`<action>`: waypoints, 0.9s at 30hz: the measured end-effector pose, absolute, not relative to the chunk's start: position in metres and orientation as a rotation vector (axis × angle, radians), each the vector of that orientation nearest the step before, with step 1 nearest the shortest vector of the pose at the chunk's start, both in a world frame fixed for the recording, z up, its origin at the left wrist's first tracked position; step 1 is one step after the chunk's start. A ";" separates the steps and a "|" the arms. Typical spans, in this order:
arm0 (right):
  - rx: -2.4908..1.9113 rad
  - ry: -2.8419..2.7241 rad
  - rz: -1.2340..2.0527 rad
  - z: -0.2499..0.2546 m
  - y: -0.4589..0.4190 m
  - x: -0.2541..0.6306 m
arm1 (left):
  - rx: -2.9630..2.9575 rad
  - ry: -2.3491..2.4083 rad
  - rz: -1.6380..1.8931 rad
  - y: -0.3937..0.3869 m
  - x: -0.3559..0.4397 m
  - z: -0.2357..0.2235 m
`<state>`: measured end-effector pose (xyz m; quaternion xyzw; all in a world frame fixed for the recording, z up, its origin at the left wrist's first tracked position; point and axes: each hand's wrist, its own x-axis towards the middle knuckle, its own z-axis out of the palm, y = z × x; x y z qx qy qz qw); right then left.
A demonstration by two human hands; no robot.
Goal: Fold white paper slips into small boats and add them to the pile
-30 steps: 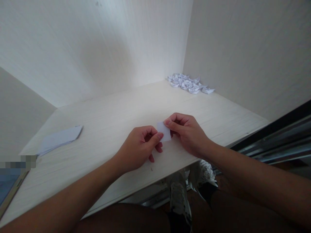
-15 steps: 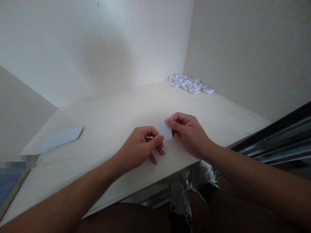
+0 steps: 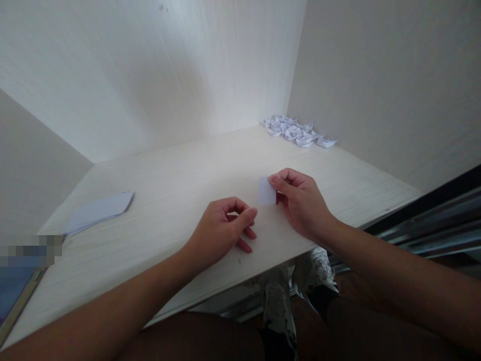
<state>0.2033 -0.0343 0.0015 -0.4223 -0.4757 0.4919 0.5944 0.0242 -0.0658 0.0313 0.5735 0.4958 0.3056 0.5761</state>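
Observation:
My right hand point(image 3: 300, 200) pinches a small white piece of folded paper point(image 3: 266, 191) by its upper right corner, between thumb and forefinger. The paper is held above the table, its flat face toward me. To its lower left is my left hand point(image 3: 227, 225), apart from the paper. The left thumb tip rests against the curled forefinger with nothing visible between them, while the other fingers hang loosely below.
A stack of white paper sheets point(image 3: 99, 210) lies on the pale table point(image 3: 180, 175) at the left. Several folded paper boats point(image 3: 296, 131) are heaped in the back right corner, by the walls. A partly blurred, framed blue object point(image 3: 18, 286) sits at the left edge.
My left hand has let go of the paper. My right hand has moved slightly up and to the right with the paper, and the view has shifted a little.

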 end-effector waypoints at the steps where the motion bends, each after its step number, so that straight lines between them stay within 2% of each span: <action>1: -0.982 -1.123 1.148 0.002 -0.035 0.203 | 1.345 1.167 0.721 -0.065 0.024 0.031; 9: -1.000 -1.266 1.152 0.006 -0.038 0.203 | 1.380 1.148 0.683 -0.061 0.024 0.031; 16: -0.964 -1.216 1.340 0.007 -0.038 0.204 | 1.413 1.041 0.692 -0.058 0.018 0.030; 27: -0.919 -1.431 1.316 0.012 -0.041 0.207 | 1.407 1.049 0.620 -0.056 0.015 0.033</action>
